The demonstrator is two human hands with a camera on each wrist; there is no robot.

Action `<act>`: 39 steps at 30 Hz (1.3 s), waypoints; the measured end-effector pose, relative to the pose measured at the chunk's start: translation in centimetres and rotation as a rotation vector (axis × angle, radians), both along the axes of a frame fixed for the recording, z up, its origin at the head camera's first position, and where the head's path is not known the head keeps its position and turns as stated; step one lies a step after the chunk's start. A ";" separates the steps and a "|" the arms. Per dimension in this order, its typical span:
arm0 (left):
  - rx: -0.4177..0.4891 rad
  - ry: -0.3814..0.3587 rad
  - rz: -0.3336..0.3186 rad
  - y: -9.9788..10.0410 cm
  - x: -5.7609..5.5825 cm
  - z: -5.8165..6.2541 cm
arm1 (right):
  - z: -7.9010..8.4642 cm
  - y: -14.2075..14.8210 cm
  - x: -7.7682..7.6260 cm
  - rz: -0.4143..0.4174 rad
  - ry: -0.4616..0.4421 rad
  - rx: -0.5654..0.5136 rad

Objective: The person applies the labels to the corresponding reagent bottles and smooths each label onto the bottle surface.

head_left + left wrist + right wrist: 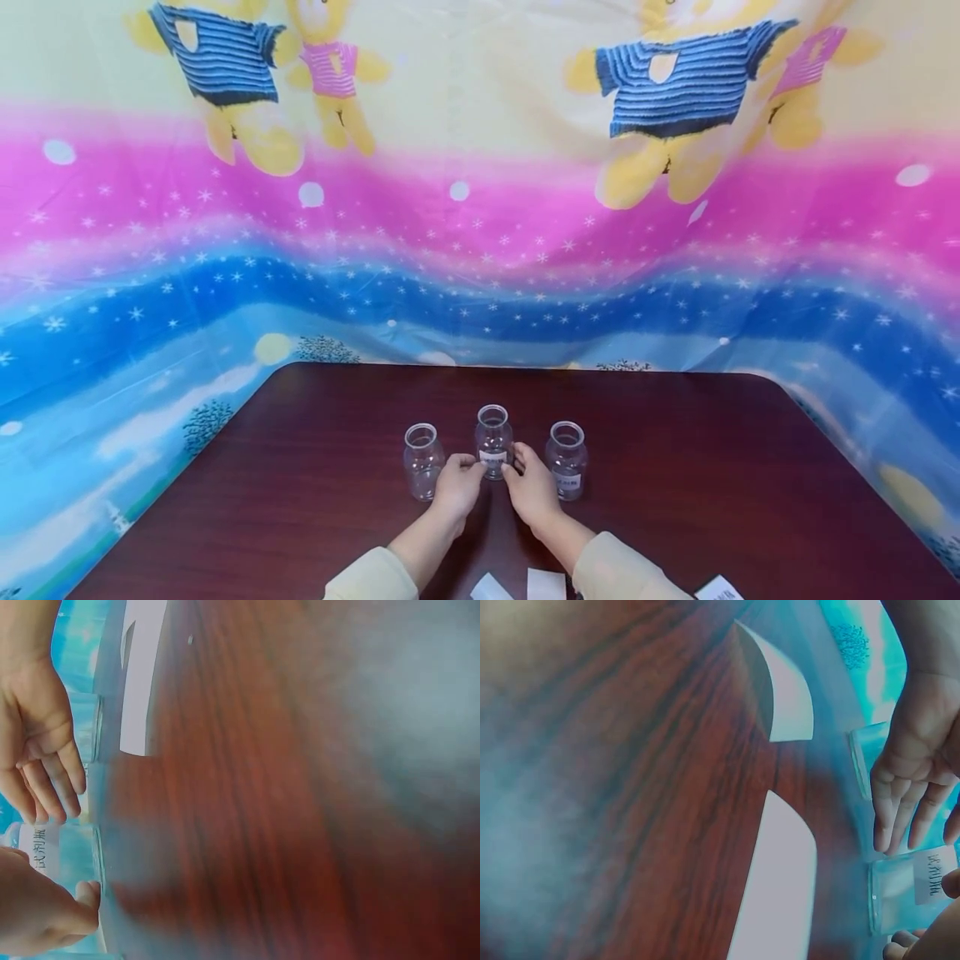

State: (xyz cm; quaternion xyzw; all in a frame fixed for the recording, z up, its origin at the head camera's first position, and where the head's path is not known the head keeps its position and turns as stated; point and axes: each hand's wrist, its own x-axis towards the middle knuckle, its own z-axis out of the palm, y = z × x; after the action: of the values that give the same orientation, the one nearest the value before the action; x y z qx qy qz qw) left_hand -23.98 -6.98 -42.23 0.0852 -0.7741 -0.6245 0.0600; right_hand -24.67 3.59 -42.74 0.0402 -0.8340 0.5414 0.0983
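A clear glass jar (492, 433) with a white printed label (492, 458) stands upright between the two hands. My left hand (459, 485) is at its left side, with the thumb close to the label's edge. On the other side is my right hand (532, 490), its thumb near the label's right edge. In the wrist views the fingers of the opposite left hand (915, 765) and right hand (41, 735) look straight, with tips at the jar's sides. Whether they all touch the glass is hard to tell.
A second glass jar (423, 462) stands at the left, and no label shows on it. To the right is a labelled glass jar (567, 458). White paper pieces (546, 584) and a printed card (718, 590) lie at the near table edge. A patterned curtain (480, 208) hangs behind.
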 end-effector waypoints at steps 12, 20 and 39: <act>-0.012 0.072 -0.132 -0.8 2.0 1.1 | 1.7 1.8 2.5 0.160 0.041 -0.008; 0.057 0.061 -0.222 -1.1 3.1 1.8 | 2.1 3.6 3.8 0.190 -0.001 -0.012; 0.210 -0.049 -0.341 1.7 4.9 3.7 | 3.9 8.4 5.8 0.144 -0.055 0.016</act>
State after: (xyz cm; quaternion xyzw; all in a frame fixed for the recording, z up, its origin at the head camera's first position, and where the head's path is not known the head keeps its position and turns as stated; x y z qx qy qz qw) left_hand -19.09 -5.30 -38.48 -0.0262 -0.7092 -0.7005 -0.0748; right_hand -18.87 12.00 -38.88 0.0857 -0.8357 0.5413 0.0358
